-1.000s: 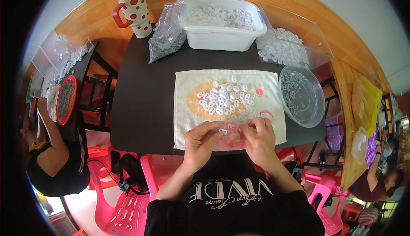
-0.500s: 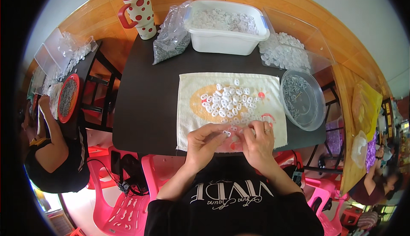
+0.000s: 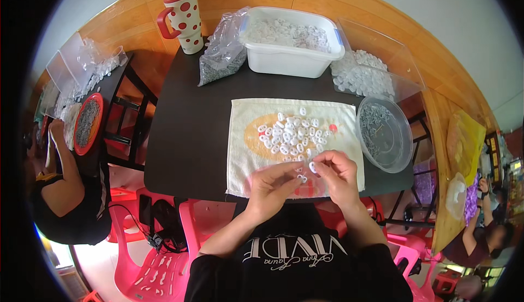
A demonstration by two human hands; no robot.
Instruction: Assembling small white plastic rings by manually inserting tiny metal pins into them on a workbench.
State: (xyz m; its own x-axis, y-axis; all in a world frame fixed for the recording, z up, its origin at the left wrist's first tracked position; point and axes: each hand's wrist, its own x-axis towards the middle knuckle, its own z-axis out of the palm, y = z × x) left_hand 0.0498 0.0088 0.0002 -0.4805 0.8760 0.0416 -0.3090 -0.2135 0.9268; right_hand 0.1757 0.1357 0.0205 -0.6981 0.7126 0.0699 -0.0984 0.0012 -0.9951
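Observation:
Between my left hand's (image 3: 268, 188) thumb and fingers is a small white two-holed piece (image 3: 302, 178). My right hand (image 3: 339, 177) pinches a white oval piece (image 3: 313, 167) between thumb and forefinger. The two hands are close together but apart, over the near edge of a cream towel (image 3: 238, 165) with an orange and red print. Just beyond them a heap of white oval two-holed pieces (image 3: 289, 132) lies spread on the towel, a few reaching toward my fingers. My palms and the undersides of my fingers are hidden.
Behind the towel stand a white tub (image 3: 289, 61) of pale pieces, a bag (image 3: 221, 64) of grey bits and a polka-dot tumbler (image 3: 186, 21). A clear box (image 3: 401, 78) and a round clear bowl (image 3: 393, 149) of grey parts flank the right. Other people sit at both sides.
My right hand has drawn slightly away from the left and turned, and a white oval piece now shows in its pinch. The left keeps its small piece. The whole view has shifted slightly.

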